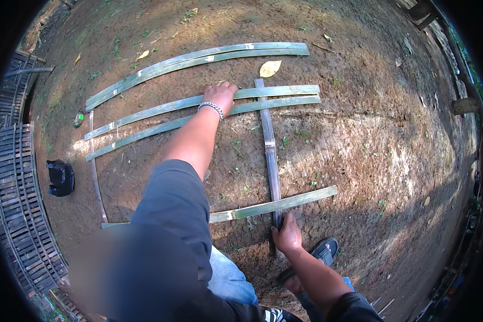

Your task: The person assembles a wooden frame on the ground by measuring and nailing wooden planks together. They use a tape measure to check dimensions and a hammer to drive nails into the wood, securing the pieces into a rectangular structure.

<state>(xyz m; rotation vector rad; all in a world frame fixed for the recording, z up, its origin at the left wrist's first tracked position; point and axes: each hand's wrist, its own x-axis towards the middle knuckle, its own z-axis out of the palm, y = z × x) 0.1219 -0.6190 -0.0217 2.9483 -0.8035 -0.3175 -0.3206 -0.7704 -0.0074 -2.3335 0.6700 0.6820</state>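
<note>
Right hand [287, 236] closed on near end of crosswise bamboo strip [271, 161]. Left hand [220, 96] flat, open, on green slats [198, 110] crossing it. Bare dirt ground [359, 139]; yellow leaf [269, 68] beyond strip.

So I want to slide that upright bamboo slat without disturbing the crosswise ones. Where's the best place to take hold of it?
Grip the upright slat at its near end, from above, where the right hand already rests. That end pokes out free below the nearest cross strip. Farther up it lies bare but flat on the soil, and its far end meets the pair of strips by the left hand.
</note>
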